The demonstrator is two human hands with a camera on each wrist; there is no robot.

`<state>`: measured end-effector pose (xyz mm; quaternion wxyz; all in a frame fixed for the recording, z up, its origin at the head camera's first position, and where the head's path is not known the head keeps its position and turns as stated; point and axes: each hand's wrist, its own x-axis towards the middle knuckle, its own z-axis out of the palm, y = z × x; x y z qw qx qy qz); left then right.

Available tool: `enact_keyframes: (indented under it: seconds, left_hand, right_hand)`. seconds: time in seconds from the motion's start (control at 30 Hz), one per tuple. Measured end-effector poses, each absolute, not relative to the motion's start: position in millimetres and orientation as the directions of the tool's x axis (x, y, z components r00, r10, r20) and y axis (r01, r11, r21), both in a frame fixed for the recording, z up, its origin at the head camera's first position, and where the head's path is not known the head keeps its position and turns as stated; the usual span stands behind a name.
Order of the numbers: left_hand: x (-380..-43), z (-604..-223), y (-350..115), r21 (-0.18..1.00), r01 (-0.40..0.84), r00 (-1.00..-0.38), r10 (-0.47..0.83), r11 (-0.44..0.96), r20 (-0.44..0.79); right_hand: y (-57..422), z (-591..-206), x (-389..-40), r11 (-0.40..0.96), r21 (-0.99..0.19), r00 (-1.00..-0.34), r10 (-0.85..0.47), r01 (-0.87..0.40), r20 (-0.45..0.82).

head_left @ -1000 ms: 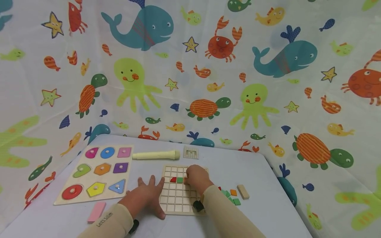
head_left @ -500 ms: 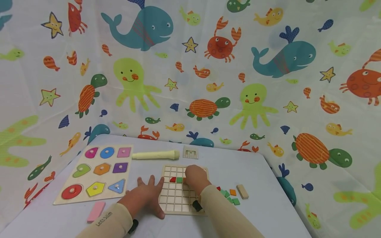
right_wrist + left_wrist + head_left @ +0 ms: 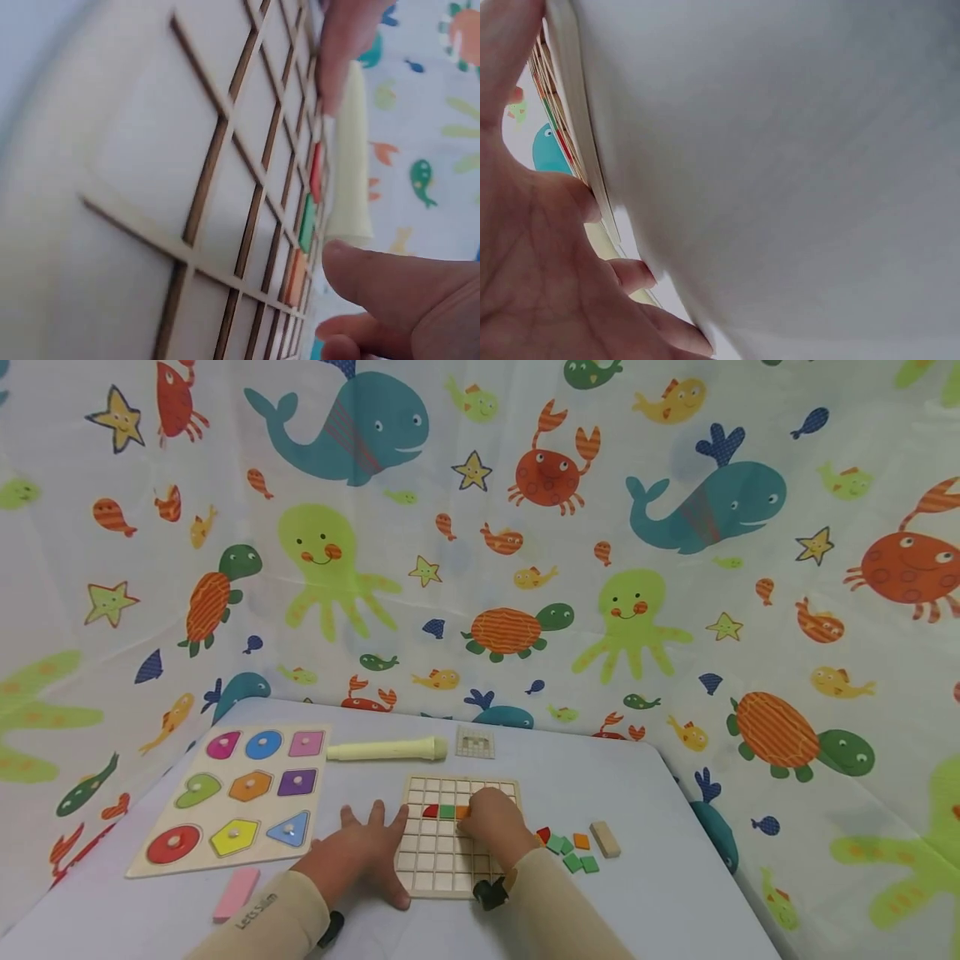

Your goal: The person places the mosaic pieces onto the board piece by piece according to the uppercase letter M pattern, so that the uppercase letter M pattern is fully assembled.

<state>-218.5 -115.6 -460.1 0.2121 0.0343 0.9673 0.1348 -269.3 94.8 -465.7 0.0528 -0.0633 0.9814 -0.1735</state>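
In the head view, a wooden grid board lies on the table. A red piece with a rounded side, a green square tile and an orange tile sit side by side in one row of it. My left hand spreads its fingers along the board's left edge, thumb at the near corner. Over the board, my right hand is right beside the orange tile and hides cells behind it. The right wrist view has the thumb close over the orange tile, fingers bent below it, none pinching the tile.
Right of the board lie several loose green tiles, an orange tile, a red piece and a wooden block. A shape puzzle, a pink block, a pale yellow stick and a small grid card lie around.
My right hand has drawn slightly toward me, and more of the orange tile shows in its cell. The left hand keeps its place at the board; the head view has shifted a little.
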Motion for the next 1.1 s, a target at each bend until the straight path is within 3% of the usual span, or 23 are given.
enact_keyframes:
  seconds: [0.17, 0.37, 0.63, 0.73, 0.87, 1.1]
  left_hand:
    - [-221, -460, -115, 0.277, 0.005, -0.906, 0.122, 0.961, -0.405]
    - [-222, -460, -113, 0.277, -0.002, -0.904, 0.116, 0.961, -0.411]
    - [-222, -460, -113, 0.282, -0.010, -0.901, 0.114, 0.959, -0.419]
    - [-222, -460, -113, 0.288, -0.009, -0.900, 0.118, 0.958, -0.420]
    - [-221, -461, -114, 0.296, -0.006, -0.899, 0.124, 0.955, -0.419]
    - [-221, -459, -115, 0.286, -0.004, -0.899, 0.122, 0.958, -0.421]
  right_hand:
    - [97, -465, -251, 0.899, -0.436, -0.994, -0.068, -0.024, -0.085]
    - [107, -464, -222, 0.872, -0.486, -0.992, -0.099, -0.051, -0.074]
    - [156, -473, -203, 0.841, -0.541, -0.993, -0.082, -0.024, -0.082]
    - [190, -472, -210, 0.876, -0.482, -0.998, -0.054, -0.029, -0.038]
    - [235, -467, -224, 0.952, -0.304, -0.999, -0.048, -0.040, -0.018]
    - [263, -465, -240, 0.974, -0.177, -0.980, -0.165, -0.143, -0.111]
